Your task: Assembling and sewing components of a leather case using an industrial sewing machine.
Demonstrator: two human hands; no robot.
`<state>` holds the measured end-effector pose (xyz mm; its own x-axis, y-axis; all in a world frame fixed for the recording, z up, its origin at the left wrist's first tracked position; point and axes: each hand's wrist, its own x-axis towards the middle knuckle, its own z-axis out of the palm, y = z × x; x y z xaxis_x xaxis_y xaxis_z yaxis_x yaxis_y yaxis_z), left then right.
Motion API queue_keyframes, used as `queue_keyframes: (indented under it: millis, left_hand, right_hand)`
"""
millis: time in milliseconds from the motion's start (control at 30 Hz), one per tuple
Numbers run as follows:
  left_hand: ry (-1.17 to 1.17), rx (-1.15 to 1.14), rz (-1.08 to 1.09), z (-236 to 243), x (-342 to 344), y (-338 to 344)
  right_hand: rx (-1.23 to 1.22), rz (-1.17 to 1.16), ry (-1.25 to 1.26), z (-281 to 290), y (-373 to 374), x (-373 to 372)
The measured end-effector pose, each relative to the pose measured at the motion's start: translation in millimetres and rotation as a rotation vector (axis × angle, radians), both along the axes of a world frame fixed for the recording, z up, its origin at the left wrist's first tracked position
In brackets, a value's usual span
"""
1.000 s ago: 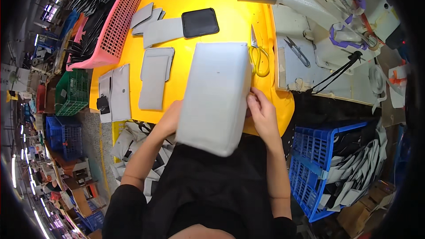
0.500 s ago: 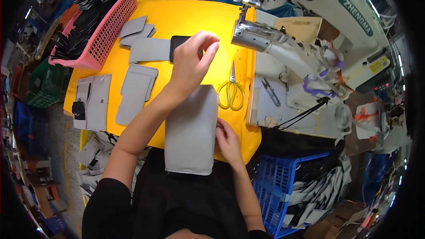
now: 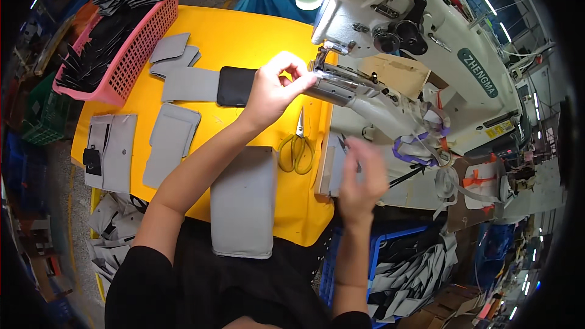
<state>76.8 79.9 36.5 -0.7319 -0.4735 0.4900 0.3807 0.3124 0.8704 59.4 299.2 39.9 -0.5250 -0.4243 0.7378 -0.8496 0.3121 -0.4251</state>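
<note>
My left hand (image 3: 281,88) is raised beside the sewing machine's needle area (image 3: 320,61), thumb and forefinger pinched together. What they pinch, if anything, is too fine to make out. My right hand (image 3: 363,176) is smeared by motion over the machine's bed edge. At its fingers shows the dark tip of thread snips (image 3: 342,141); the hand hides the rest, so I cannot tell whether it grips them. Below my left forearm a grey rectangular padded pouch (image 3: 242,207) lies over the table's near edge, touched by neither hand. Yellow-handled scissors (image 3: 296,153) lie beside it.
Grey panels (image 3: 173,140) and a black piece (image 3: 234,85) lie on the yellow table (image 3: 256,30). A pink basket (image 3: 140,42) of black and grey pieces stands at the far left. A blue crate (image 3: 375,256) of grey pieces sits at lower right. White tape (image 3: 448,186) hangs near the machine.
My right hand has left the pouch's right edge and moved right and up to the snips. My left hand has moved closer to the needle area. The whole view has shifted slightly.
</note>
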Motion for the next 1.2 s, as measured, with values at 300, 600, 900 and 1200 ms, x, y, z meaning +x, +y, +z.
queue_keyframes:
  millis: [300, 600, 900, 1200]
  left_hand:
    - [0.0, 0.231, -0.048, -5, -1, 2]
    - [0.103, 0.614, -0.043, -3, -24, 18]
    - [0.015, 0.563, 0.02, 2, -17, 30]
    - [0.067, 0.617, -0.064, -6, -17, 22]
  right_hand:
    - [0.285, -0.185, 0.044, 44, -10, -80]
    - [0.242, -0.168, 0.044, 41, -16, -78]
    - [0.101, -0.099, -0.082, 24, -8, -81]
    - [-0.001, -0.167, 0.067, 20, -9, -66]
